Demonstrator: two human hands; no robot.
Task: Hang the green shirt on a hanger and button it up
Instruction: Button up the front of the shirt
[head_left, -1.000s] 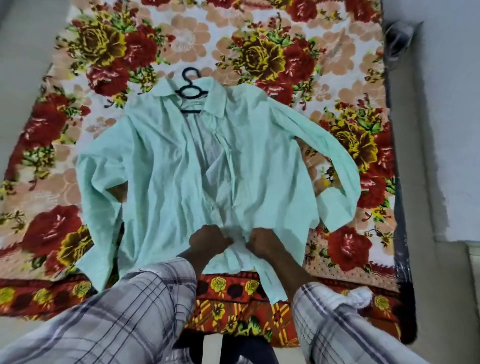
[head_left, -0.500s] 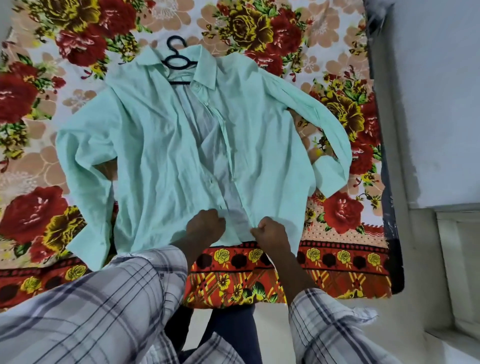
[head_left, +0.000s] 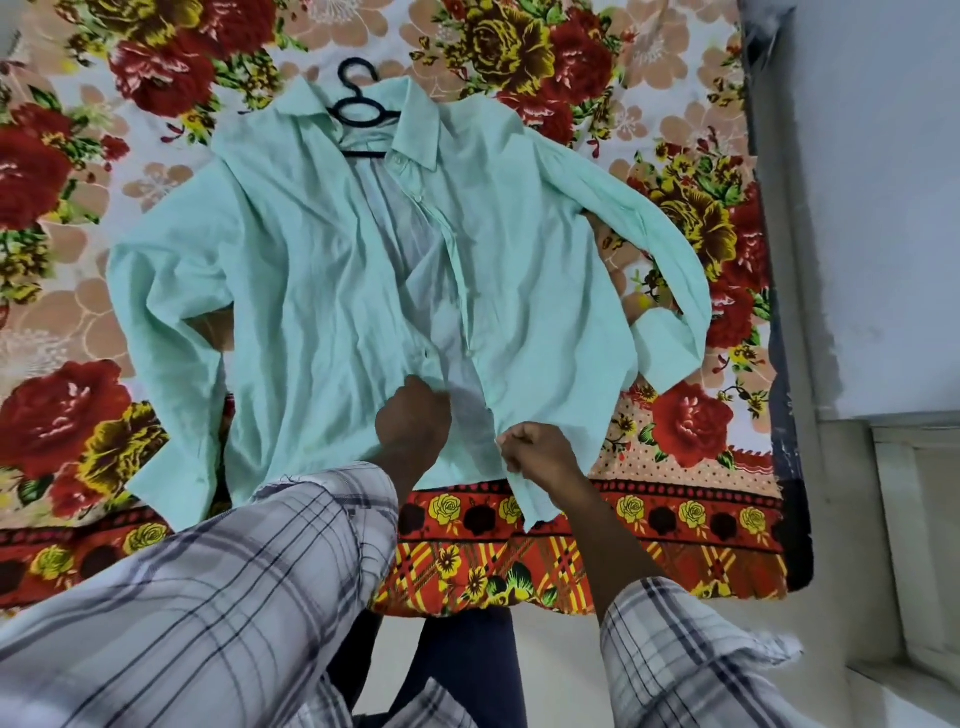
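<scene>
Creased green shirt (head_left: 322, 291), black hanger (head_left: 358, 106), left hand (head_left: 413, 423) and right hand (head_left: 540, 452) fingers pinching front edges.

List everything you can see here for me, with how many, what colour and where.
pale green long-sleeved shirt: one, pale green, spread on the sheet, front open, collar over the hanger.
black plastic hanger: one, black, inside the shirt's collar, hook sticking out above it.
floral bed sheet: one, red and yellow roses on cream, under the shirt.
white wall: one, white, along the right side.
checked sleeves: two, white with dark lines, at the bottom, on the person's arms.
dark trousers: one pair, dark blue, bottom middle.
left hand: one, grips one front edge of the shirt near the hem.
right hand: one, pinches the other front edge near the hem.
</scene>
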